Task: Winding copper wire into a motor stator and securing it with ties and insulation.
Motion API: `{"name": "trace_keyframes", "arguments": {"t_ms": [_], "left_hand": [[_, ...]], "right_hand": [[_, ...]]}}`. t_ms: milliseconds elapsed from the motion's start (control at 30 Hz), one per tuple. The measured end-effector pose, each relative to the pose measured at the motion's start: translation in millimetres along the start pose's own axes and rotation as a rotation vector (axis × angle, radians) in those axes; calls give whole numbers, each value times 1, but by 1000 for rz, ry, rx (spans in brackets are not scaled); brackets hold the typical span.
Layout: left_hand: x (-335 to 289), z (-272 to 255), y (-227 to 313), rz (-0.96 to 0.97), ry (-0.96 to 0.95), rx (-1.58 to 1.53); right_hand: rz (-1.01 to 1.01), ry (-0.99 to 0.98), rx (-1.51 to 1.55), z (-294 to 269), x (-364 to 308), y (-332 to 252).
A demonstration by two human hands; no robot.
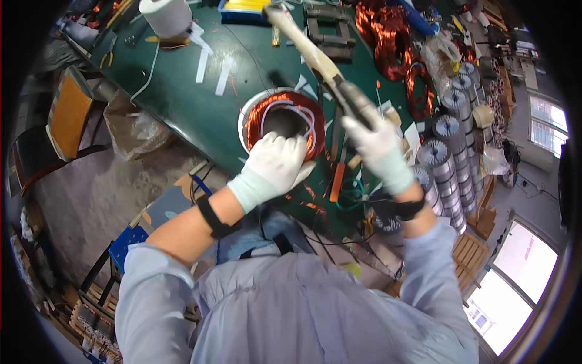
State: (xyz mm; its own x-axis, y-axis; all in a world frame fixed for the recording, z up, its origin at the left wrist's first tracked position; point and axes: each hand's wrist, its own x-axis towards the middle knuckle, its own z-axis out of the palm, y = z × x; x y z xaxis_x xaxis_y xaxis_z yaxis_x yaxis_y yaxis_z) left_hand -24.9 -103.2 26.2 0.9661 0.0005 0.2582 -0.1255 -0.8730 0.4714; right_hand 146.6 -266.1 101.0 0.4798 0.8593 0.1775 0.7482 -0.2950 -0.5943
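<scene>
A round stator wound with copper wire (259,114) sits near the front edge of the green table, with white sleeving looped around its dark centre hole and a pale ring around it. My left hand (273,164), in a white glove, has curled fingers gripping the near edge of this stator; its fingertips are hidden. Raised to the right, my gloved right hand (377,145) closes around the dark lower end of a long pale wooden stick (315,57). Motion blurs that end, and the stick slants up and left above the table.
Copper coils (391,51) lie at the back right, beside rows of silver wire spools (447,127). An orange-handled tool (337,182) lies right of the stator. A white roll (167,17) and yellow-filled blue tray (242,12) stand at the back. A chair (76,112) is left.
</scene>
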Motion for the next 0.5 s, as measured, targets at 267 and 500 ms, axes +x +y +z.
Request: {"name": "trace_keyframes", "arguments": {"t_ms": [267,500], "left_hand": [[21,22,24,-204,126,35],[19,-9,23,-372,40,-109]], "right_hand": [[-123,163,-144,12,-58,4],[194,242,288,-88,-1,-51]]}}
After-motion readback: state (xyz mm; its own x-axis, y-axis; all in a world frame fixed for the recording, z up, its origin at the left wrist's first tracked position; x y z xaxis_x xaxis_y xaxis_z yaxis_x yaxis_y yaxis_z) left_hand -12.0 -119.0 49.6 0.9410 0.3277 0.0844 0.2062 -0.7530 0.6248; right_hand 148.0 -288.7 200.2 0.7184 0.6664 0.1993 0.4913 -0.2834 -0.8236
